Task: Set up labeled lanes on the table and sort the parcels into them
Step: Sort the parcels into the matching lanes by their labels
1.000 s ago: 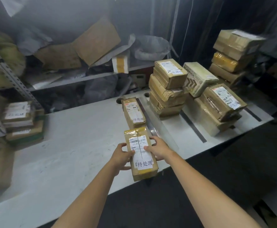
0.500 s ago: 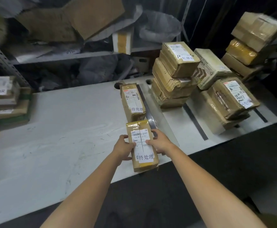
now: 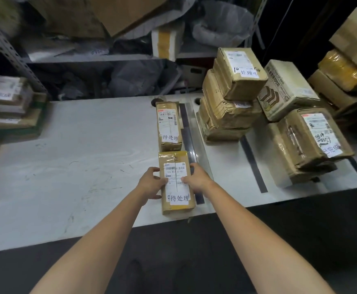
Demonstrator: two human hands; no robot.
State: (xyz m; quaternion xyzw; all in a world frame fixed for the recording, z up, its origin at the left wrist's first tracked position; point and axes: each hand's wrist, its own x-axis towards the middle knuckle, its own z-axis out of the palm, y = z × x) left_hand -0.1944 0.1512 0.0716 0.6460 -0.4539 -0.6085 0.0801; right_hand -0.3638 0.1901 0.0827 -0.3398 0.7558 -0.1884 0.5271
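Note:
A long brown parcel (image 3: 176, 183) with a white label lies near the front edge of the white table (image 3: 78, 155). My left hand (image 3: 151, 184) grips its left side and my right hand (image 3: 197, 180) grips its right side, thumbs on top. Just behind it lies a second labelled parcel (image 3: 169, 126), end to end with it. Dark tape strips (image 3: 187, 132) (image 3: 253, 164) mark lanes across the table. The middle lane holds a stack of three parcels (image 3: 230, 98). The right lane holds another stack (image 3: 307, 145) with a printed carton (image 3: 285, 90) leaning behind it.
More parcels are piled at the left on a shelf edge (image 3: 10, 107) and at the far right (image 3: 347, 60). A metal rack with cardboard and grey bags (image 3: 135, 77) stands behind the table. Below the table's front edge is dark floor.
Both hands have carried the parcel forward and down; it now lies on the table just behind its front edge, in line behind the first labelled parcel.

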